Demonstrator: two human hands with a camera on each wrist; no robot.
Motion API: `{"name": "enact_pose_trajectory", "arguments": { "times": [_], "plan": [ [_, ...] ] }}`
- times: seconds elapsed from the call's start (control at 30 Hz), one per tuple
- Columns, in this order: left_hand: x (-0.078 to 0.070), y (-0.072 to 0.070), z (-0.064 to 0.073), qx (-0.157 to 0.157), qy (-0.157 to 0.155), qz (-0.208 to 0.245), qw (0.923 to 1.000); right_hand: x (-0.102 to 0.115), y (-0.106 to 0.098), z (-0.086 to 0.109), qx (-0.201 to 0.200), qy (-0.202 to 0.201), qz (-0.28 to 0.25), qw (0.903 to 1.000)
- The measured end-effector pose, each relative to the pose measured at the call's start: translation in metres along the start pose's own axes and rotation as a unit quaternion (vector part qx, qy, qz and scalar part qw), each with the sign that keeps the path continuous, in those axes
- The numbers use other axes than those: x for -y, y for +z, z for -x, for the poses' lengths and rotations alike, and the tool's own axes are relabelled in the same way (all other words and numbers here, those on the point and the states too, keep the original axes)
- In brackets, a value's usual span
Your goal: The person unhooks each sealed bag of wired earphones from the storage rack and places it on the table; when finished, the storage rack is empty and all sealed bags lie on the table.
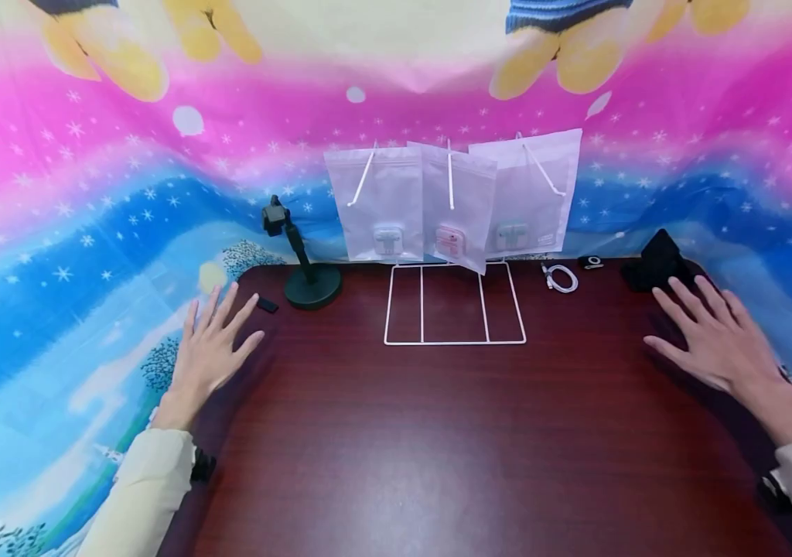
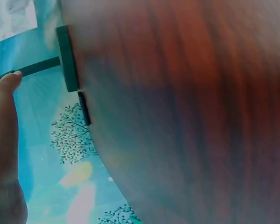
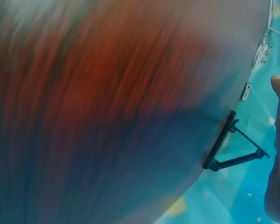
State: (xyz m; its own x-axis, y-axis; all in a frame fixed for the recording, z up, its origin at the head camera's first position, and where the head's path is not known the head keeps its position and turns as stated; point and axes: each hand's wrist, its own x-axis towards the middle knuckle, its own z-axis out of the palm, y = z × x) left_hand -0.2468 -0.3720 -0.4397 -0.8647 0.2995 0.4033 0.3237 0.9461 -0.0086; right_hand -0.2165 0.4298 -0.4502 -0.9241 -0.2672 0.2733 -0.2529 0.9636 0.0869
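My left hand is raised with spread fingers at the table's left side, holding nothing. Its fingertips are nearest a small black stick-like item and a dark stand with a round base. Over the right side my right hand spreads its fingers too, with nothing in them. Just beyond it is a black folding stand, seen side-on in the right wrist view. At the back, a white wire rack carries three translucent pouches on its hooks: a left, a middle and a right pouch. Small cased items show inside them.
A coiled white cable lies to the right of the rack, beside a small black item with a white loop. The dark red-brown table is bordered by a colourful printed cloth at the back and sides.
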Motion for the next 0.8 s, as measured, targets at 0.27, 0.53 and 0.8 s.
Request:
{"name": "enact_pose_trajectory", "arguments": {
  "times": [0.27,0.53,0.8],
  "plan": [
    [-0.019,-0.015,-0.016,-0.009,-0.035,0.080,0.9961,0.023,0.005,-0.022,-0.011,0.055,-0.150,0.9871],
    [-0.035,-0.030,-0.035,-0.017,-0.030,0.162,0.9862,0.063,0.005,-0.053,0.048,0.058,-0.337,0.9385],
    [-0.050,-0.038,-0.056,-0.014,-0.023,0.237,0.9712,0.096,0.010,-0.076,0.133,0.089,-0.474,0.8658]
  ]
}}
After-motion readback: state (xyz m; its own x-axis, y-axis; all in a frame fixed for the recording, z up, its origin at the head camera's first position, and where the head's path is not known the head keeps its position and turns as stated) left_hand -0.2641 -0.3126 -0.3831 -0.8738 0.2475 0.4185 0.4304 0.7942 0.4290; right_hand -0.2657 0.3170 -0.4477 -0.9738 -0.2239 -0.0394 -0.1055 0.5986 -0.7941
